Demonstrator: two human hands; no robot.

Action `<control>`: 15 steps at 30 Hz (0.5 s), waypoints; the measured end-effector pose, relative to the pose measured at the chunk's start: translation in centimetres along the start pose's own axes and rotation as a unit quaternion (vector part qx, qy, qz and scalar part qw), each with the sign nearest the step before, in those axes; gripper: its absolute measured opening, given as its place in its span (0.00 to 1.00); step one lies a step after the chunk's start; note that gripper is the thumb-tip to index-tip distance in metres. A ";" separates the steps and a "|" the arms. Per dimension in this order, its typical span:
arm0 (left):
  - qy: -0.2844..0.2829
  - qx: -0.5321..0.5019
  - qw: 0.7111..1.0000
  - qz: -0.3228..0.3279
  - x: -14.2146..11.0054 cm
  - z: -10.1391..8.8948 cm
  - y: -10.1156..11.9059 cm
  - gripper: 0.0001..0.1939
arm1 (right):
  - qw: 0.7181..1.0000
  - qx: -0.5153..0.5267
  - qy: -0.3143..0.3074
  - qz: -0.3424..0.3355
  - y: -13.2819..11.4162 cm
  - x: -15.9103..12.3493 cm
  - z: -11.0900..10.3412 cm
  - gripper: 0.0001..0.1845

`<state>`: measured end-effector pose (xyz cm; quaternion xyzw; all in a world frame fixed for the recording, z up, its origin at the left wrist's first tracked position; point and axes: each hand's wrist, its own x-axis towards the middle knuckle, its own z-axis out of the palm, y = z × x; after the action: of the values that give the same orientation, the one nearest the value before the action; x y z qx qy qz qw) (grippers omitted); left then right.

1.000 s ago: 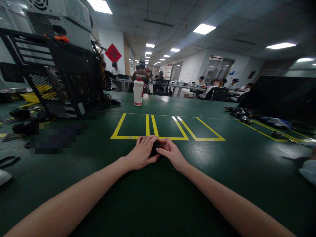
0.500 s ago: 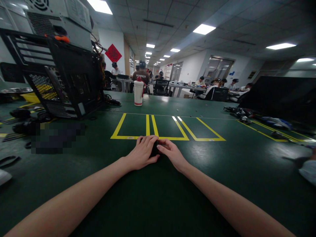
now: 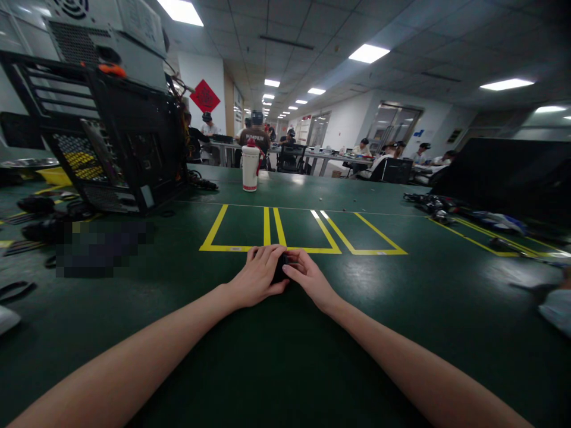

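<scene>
A small black object (image 3: 280, 270) lies between my hands on the green table (image 3: 285, 356), mostly covered, so its kind cannot be made out. My left hand (image 3: 259, 273) curls over it from the left, fingers across its top and thumb along the near side. From the right, my right hand (image 3: 310, 276) is closed on the object's edge with thumb and bent fingers. Just beyond my fingertips are yellow tape outlines (image 3: 307, 250) on the tabletop.
A black computer case (image 3: 134, 148) carrying a metal unit stands at the left. Behind the tape is a white tumbler (image 3: 250, 169). Cables (image 3: 430, 205) and a dark monitor-like panel (image 3: 517, 184) are at the right. Several people sit at far tables.
My right thumb and fingers have shifted very slightly at the black object's edge, and a little more of it shows. My left hand stays in place.
</scene>
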<state>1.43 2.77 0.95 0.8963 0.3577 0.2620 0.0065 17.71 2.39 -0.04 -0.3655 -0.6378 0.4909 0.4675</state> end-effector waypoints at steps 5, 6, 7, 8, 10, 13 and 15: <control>-0.005 0.001 1.000 -0.002 0.0 0.0 0.0 0.28 | 1.000 0.004 -0.013 0.015 0.4 0.1 -0.1 0.20; -0.006 0.001 1.000 -0.002 0.0 0.0 0.0 0.28 | 1.000 0.010 -0.018 0.016 0.5 0.1 -0.1 0.20; -0.006 0.002 1.000 0.000 0.0 0.0 0.0 0.28 | 1.000 0.015 -0.021 0.015 0.5 0.1 -0.2 0.20; -0.006 0.002 1.000 0.002 0.0 0.0 0.0 0.29 | 0.999 0.021 -0.024 0.013 0.5 0.1 -0.2 0.19; -0.007 0.003 1.000 0.005 0.0 0.0 0.0 0.29 | 0.999 0.030 -0.029 0.007 0.4 0.1 -0.2 0.18; -0.008 0.005 1.000 0.006 -0.1 0.0 0.0 0.29 | 0.999 0.032 -0.024 -0.003 0.3 0.1 -0.1 0.16; -0.004 0.009 1.000 0.006 0.0 0.0 0.0 0.29 | 0.999 0.030 -0.009 -0.010 0.3 0.2 0.0 0.12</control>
<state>1.42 2.72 0.95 0.8995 0.3542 0.2557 -0.0018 17.64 2.65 -0.27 -0.3406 -0.6307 0.5078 0.4778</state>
